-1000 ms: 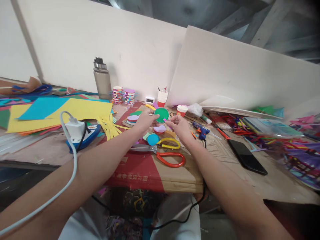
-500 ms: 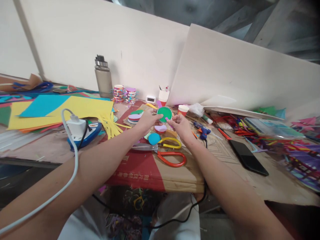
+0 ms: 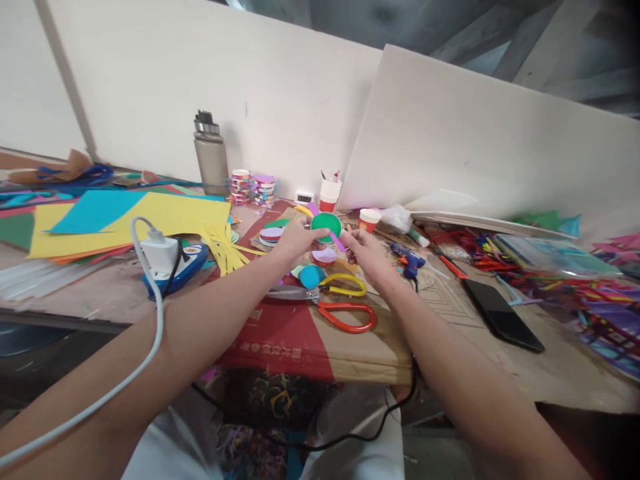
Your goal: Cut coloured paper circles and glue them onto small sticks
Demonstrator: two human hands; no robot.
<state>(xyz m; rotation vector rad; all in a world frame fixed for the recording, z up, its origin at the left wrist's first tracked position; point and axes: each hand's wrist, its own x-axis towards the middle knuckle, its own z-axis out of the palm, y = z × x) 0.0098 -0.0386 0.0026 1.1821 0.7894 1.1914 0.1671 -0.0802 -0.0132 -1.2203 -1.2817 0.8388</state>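
My left hand (image 3: 295, 241) pinches the left edge of a green paper disc (image 3: 325, 225) and holds it up above the table. My right hand (image 3: 364, 249) is closed on a small purple paper strip (image 3: 337, 242), whose tip lies against the disc's lower right edge. Under the hands lie a purple paper circle (image 3: 324, 256), a blue paper circle (image 3: 312, 276) and scissors with yellow and orange handles (image 3: 340, 300) on a flattened cardboard box (image 3: 320, 340).
Yellow and blue paper sheets (image 3: 125, 217) and a power strip with charger (image 3: 167, 261) sit left. A grey bottle (image 3: 211, 155), stacked paper rings (image 3: 253, 189) and paper cups (image 3: 329, 195) stand behind. A blue glue gun (image 3: 409, 261), black phone (image 3: 500, 313) and coloured strips (image 3: 575, 287) lie right.
The disc and both hands stay together; the purple strip has come closer against the disc's lower right edge. The camera has shifted slightly.
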